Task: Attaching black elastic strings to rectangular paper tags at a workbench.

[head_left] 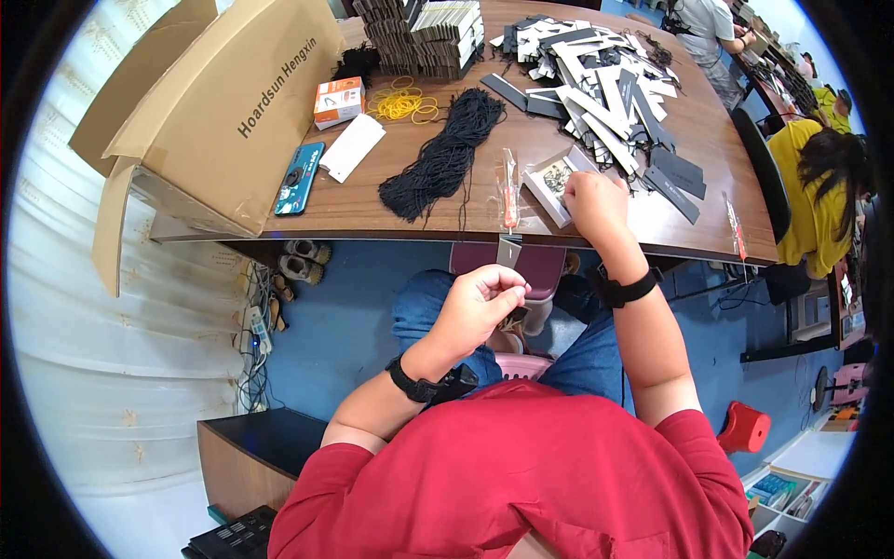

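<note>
Table (349,200) carries loose tags (610,93) at one o'clock, seemingly unfinished, and a neat stack (438,33) at twelve, perhaps done. Left hand (486,303), central, pinches narrowly, contents unclear; right hand (598,205) curls by the tray (542,197) at one, grip hidden.

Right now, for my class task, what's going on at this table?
The person's right hand curls at a shallow white box of small pieces. The left hand is pinched over the lap; whether either holds anything is unclear. On the table, a black cord bundle lies left of the box, with loose black and white tags beyond.
</note>
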### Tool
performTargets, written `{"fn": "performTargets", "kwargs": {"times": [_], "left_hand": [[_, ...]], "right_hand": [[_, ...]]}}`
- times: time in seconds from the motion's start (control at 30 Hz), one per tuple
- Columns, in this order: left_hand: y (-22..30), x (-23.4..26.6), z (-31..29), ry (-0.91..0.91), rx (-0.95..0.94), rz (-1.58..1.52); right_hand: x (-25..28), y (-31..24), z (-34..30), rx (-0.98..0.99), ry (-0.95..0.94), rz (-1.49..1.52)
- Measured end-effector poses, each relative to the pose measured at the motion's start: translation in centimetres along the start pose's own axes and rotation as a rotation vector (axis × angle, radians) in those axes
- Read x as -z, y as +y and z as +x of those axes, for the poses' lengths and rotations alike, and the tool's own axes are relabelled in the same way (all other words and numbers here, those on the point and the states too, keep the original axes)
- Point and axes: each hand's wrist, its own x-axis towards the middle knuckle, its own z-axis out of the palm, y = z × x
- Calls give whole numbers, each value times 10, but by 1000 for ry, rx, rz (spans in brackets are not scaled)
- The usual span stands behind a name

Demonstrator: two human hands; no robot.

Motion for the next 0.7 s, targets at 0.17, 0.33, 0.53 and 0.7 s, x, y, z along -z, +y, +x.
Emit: {"fn": "performTargets", "kwargs": {"times": [0.17,0.33,0.53,0.7], "left_hand": [[0,6,3,40,-2,-4],[-16,9,11,122,-93,56],[-17,9,14,116,-86,68],[-20,10,13,76,-63,127]], "right_hand": [[8,0,-14,-13,356,217],[13,-7,-22,-51,561,505],[19,-6,-27,-118,303,662],[13,4,-3,54,175,89]]}}
